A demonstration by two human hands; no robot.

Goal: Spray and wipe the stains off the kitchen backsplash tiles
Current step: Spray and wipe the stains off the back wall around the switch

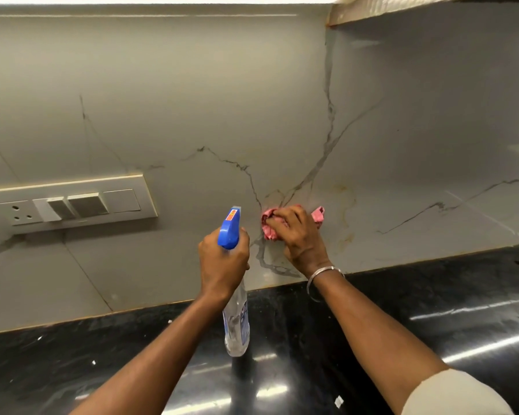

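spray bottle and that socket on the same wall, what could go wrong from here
1. The spray bottle in the left hand is just right of the switch panel; mist drifting left could wet the socket.
2. The right hand presses the pink cloth left of the yellowish stains, so they may be missed or smeared wider.
3. Runoff might pool on the black counter.

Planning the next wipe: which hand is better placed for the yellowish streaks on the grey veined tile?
Right hand: it grips the crumpled pink cloth on the tile beside the yellowish streaks. Left hand holds the blue-topped clear spray bottle.
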